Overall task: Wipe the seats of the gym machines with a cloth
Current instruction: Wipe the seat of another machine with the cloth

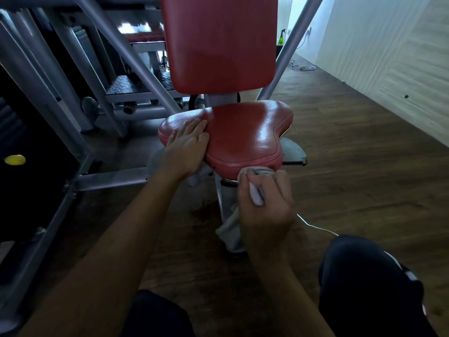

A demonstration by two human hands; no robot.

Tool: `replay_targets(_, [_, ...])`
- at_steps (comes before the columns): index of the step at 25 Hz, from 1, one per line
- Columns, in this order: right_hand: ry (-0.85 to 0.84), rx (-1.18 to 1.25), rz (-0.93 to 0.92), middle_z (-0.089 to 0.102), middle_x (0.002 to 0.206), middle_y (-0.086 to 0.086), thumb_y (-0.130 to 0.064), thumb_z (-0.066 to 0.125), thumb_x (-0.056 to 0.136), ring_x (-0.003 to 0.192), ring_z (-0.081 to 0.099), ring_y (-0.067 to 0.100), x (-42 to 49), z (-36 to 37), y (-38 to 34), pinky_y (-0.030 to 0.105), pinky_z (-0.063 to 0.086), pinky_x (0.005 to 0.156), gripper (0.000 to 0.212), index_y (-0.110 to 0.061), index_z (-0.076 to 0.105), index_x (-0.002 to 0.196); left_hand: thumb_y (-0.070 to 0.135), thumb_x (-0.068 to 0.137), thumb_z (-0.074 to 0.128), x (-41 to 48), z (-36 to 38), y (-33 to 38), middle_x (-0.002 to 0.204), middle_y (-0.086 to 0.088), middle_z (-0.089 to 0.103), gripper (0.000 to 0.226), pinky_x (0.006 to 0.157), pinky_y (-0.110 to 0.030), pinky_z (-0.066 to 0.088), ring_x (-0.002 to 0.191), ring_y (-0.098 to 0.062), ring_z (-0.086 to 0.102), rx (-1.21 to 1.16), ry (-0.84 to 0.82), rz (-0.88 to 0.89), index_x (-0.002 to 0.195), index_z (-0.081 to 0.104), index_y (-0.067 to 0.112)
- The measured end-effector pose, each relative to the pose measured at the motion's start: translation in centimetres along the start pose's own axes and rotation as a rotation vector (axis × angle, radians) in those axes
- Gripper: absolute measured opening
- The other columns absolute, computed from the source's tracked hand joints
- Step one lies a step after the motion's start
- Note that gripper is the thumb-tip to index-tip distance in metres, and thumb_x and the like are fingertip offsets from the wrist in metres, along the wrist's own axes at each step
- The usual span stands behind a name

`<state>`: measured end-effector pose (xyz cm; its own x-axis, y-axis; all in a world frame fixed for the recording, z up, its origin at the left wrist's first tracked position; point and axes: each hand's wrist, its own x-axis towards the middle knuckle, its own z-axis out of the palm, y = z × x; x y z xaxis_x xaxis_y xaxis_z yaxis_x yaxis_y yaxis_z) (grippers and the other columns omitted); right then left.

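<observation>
Seat is the red, shiny padded one in the middle of the shot, sitting on its grey post right under the tall red backrest. Wood floor all around it, and the grey metal frame of the machine takes up the whole left side.

Left hand is lying flat on the left lobe of the seat, fingers straight and close together, not holding anything. Right hand is curled tight round a bunched-up light grey cloth. The wad at the top is pushed up against the front edge of the seat, and the rest hangs loose below the hand, in front of the post.

Small stuff: a green spray bottle way back by the wall, and a yellow knob on the far left.
</observation>
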<state>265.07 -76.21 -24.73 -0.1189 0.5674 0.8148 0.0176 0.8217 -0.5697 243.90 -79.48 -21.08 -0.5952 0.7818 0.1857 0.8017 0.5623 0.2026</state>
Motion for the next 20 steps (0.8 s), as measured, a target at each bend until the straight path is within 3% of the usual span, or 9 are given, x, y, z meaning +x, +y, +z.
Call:
replay_targets(2, [0.016, -0.008, 0.005, 0.058, 0.080, 0.008, -0.003, 0.074, 0.090, 0.070, 0.061, 0.023, 0.7, -0.5, 1.0, 0.043, 0.054, 0.063, 0.014, 0.002, 0.069, 0.077, 0.034, 0.107, 0.015, -0.2, -0.2, 0.0, 0.168, 0.002, 0.011, 0.053, 0.123, -0.049, 0.007, 0.155, -0.021, 0.005, 0.028, -0.008, 0.019, 0.156, 0.027, 0.017])
replay_targets(5, [0.067, 0.040, 0.102, 0.057, 0.081, 0.007, -0.003, 0.074, 0.089, 0.073, 0.062, 0.023, 0.5, -0.2, 1.0, 0.044, 0.053, 0.066, 0.014, 0.001, 0.069, 0.077, 0.034, 0.108, 0.014, -0.3, -0.3, 0.3, 0.168, 0.003, 0.009, 0.053, 0.123, -0.047, 0.005, 0.154, -0.018, 0.004, -0.015, -0.010, -0.009, 0.158, 0.022, 0.019])
replay_targets(9, [-0.084, -0.001, -0.034, 0.058, 0.081, 0.007, -0.006, 0.076, 0.089, 0.072, 0.061, 0.020, -0.8, -0.1, -0.1, 0.036, 0.054, 0.066, 0.013, 0.000, 0.072, 0.079, 0.031, 0.108, 0.018, -0.3, -0.4, 0.1, 0.168, 0.004, 0.010, 0.050, 0.123, -0.044, 0.005, 0.154, -0.018, 0.004, -0.009, -0.012, 0.006, 0.156, 0.028, 0.018])
replay_targets(12, [-0.081, 0.051, 0.087, 0.060, 0.094, 0.007, -0.011, 0.077, 0.088, 0.084, 0.062, 0.015, 2.1, -2.3, 1.2, 0.035, 0.055, 0.073, 0.009, -0.004, 0.074, 0.093, 0.029, 0.108, 0.020, -0.9, -0.7, 0.2, 0.168, 0.001, 0.012, 0.048, 0.124, -0.046, 0.008, 0.155, -0.022, 0.005, 0.047, 0.006, 0.058, 0.152, 0.033, 0.016])
replay_targets(16, [-0.389, 0.071, 0.160, 0.064, 0.102, -0.009, -0.033, 0.072, 0.090, 0.096, 0.061, -0.001, 9.4, -3.2, -0.2, 0.015, 0.050, 0.080, 0.017, -0.023, 0.075, 0.104, 0.039, 0.106, 0.014, -1.5, -1.4, 0.9, 0.167, 0.002, 0.014, 0.055, 0.124, -0.045, 0.007, 0.154, -0.021, 0.008, 0.035, -0.005, 0.022, 0.151, 0.037, 0.019])
replay_targets(20, [-0.617, -0.026, 0.004, 0.069, 0.100, -0.011, -0.038, 0.071, 0.089, 0.091, 0.063, 0.001, 15.8, 1.8, -1.0, 0.015, 0.047, 0.078, 0.016, -0.027, 0.078, 0.099, 0.061, 0.084, -0.003, -1.9, -1.9, 1.0, 0.166, 0.006, 0.017, 0.087, 0.123, -0.039, 0.006, 0.154, -0.017, 0.008, -0.091, 0.010, -0.011, 0.156, 0.031, 0.025])
